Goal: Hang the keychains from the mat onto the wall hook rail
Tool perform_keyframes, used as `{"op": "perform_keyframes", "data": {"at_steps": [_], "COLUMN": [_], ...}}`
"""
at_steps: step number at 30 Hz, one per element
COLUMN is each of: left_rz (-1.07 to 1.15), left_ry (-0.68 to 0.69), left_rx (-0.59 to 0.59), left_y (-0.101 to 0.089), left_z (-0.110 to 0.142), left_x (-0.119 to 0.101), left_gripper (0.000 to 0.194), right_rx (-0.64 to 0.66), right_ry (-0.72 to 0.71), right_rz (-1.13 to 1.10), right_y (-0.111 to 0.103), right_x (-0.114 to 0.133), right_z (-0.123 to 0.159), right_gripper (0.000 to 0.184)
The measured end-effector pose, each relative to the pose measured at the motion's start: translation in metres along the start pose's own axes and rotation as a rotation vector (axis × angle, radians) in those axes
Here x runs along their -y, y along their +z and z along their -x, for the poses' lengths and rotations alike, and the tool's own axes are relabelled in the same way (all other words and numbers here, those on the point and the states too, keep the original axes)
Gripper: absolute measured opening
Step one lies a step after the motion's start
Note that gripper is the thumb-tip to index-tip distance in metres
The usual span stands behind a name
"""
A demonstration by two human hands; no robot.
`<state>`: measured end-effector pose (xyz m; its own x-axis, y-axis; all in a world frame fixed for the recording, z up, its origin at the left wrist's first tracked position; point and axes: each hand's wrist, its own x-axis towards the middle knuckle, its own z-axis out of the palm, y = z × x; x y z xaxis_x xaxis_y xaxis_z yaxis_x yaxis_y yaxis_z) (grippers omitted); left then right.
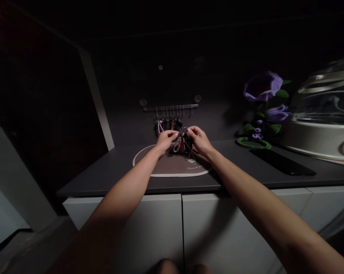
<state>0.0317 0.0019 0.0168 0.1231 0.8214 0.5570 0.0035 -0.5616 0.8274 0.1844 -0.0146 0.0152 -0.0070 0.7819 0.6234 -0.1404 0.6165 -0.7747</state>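
Both my arms reach forward over a dark countertop. My left hand and my right hand are closed in pinches on a bunch of keys with a braided strap, held just above an oval brown mat with a white rim. Behind the hands a clear wall rail with hooks carries several more keys and charms, one with a pink loop.
Purple artificial flowers with a green ring base stand at the right. A dark flat phone-like slab lies beside them, and a large white domed appliance fills the far right. White cabinet doors sit below.
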Motion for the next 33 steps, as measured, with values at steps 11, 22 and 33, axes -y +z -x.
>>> {"op": "perform_keyframes", "data": {"at_steps": [11, 22, 33], "left_rz": [-0.632, -0.712, -0.275], "left_ry": [-0.056, -0.148, -0.184], "left_rx": [0.002, 0.062, -0.119], "left_y": [-0.012, -0.015, -0.009], "left_z": [-0.002, 0.000, -0.001], "left_x": [0.034, 0.046, 0.019], "left_gripper": [0.003, 0.012, 0.010], "right_rx": [-0.109, -0.165, -0.190], "right_ry": [0.051, 0.073, 0.124], "right_rz": [-0.005, 0.039, 0.013], "right_y": [-0.007, -0.010, -0.014], "right_x": [-0.006, -0.007, -0.010], "right_z": [-0.003, -0.002, -0.002], "right_gripper": [0.033, 0.030, 0.033]}}
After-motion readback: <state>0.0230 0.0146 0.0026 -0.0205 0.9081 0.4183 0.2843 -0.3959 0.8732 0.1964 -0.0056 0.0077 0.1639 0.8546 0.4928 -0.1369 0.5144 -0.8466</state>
